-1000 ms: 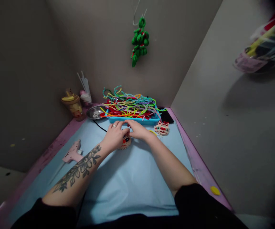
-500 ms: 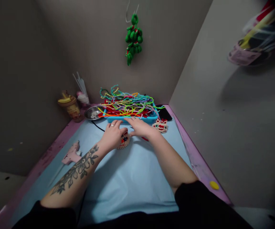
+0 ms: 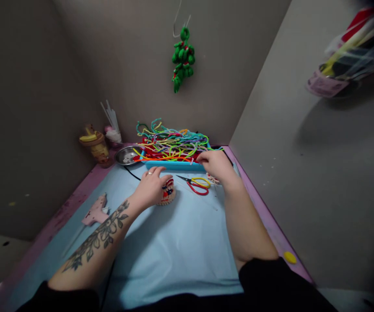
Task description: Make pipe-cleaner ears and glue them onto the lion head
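My left hand [image 3: 150, 185] is curled over a round beige fuzzy craft piece [image 3: 167, 194] with red and dark blue details, covering its left side. The thumb lies along its top edge, and the fingertips point away from me. My right hand [image 3: 217, 164] hovers at the near right rim of a blue basket [image 3: 174, 165] full of colourful pipe cleaners [image 3: 177, 145]. Its fingers are drawn together; whatever is between them is too small to make out. Scissors [image 3: 197, 185] with one yellow and one red handle lie between the hands. Under my right hand, another beige and red piece [image 3: 212, 177] is partly hidden.
A pink glue gun [image 3: 95, 211] lies on the left of the blue sheet [image 3: 174, 242]. Behind it stand a metal bowl [image 3: 127, 156] and a brown cup [image 3: 98, 149]. A green ornament [image 3: 183, 56] hangs on the back wall. A pink holder [image 3: 328, 82] juts from the right wall.
My right hand has moved right and away from me, from beside the round piece to the basket's right end, uncovering the scissors. My left hand stays at the round piece.
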Motion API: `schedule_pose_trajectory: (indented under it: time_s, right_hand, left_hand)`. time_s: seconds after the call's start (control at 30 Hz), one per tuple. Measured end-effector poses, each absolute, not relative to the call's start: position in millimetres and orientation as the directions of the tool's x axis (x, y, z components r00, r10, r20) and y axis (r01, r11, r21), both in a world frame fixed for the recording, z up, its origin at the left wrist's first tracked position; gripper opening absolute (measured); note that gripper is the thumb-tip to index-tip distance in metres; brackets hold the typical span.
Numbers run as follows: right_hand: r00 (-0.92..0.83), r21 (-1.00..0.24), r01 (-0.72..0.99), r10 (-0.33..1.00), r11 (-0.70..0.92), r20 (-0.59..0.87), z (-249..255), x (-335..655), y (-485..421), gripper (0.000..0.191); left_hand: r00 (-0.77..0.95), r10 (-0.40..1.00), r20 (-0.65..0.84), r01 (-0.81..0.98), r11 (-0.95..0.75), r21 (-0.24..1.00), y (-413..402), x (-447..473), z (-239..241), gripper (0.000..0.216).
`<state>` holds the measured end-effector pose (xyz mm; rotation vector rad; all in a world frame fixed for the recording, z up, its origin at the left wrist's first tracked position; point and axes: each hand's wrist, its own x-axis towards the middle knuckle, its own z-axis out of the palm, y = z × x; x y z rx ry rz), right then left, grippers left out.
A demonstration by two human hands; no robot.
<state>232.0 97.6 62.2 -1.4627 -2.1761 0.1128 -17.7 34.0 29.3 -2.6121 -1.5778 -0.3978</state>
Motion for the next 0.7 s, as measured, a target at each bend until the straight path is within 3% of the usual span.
schedule_pose_trajectory:
  time_s: [0.17, 0.37, 0.7]
  right_hand:
    - [-0.303, -0.379, 0.797, 0.854, 0.47, 0.423, 65, 234, 91, 0.018]
    - [-0.274, -0.362, 0.742, 0.748, 0.564, 0.605, 71, 239, 69, 0.015]
    - [-0.483, -0.4, 0.654, 0.762, 0.642, 0.432, 6, 230, 23, 0.02]
  left_hand:
    - [0.34, 0.86, 0.38, 0.886, -0.429, 0.177, 31, -45, 29, 0.054]
    - [0.082, 0.837, 0.541, 0.859, -0.335, 0.387, 29, -89, 14, 0.036]
    - [-0.007, 0.85, 0.527, 0.831, -0.289, 0.476, 26, -96, -7, 0.029]
